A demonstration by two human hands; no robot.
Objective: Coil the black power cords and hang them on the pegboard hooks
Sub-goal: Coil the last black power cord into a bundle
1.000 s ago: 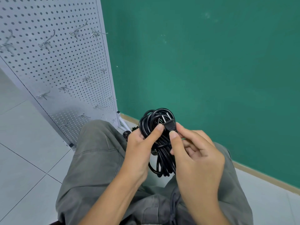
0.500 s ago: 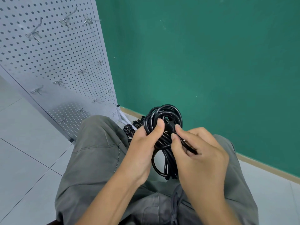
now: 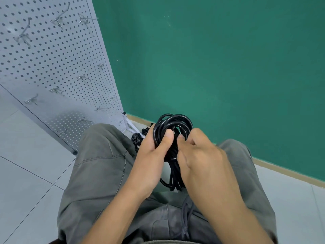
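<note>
I have the coiled cord (image 3: 173, 131) up over my lap, in the middle of the view, and both hands are on it. My left hand (image 3: 151, 155) grips the bundle at its waist, thumb laid across the near face of the loops and the other fingers wrapped behind, out of sight. My right hand (image 3: 198, 155) comes in from the right with its fingers curled into the same waist; they seem to be pinching or tucking a strand there, but the tips are buried in black cable and I cannot tell exactly what they hold.

The relation that matters: the coil's long axis runs roughly near to far, with a rounded open loop at the far end, above my thumbs, and a narrower tail of loops hanging down toward my knees. That open top loop is the part a hook would take.

The pegboard (image 3: 52, 64) stands to the left and farther off, its hooks (image 3: 57, 89) bare and pointing out toward me. So the coil lies well right of the board, and my left hand is the nearer one (it already carries the weight).

More black cords (image 3: 137, 138) lie on the floor by the board's foot, not yet coiled, I judge.
</note>
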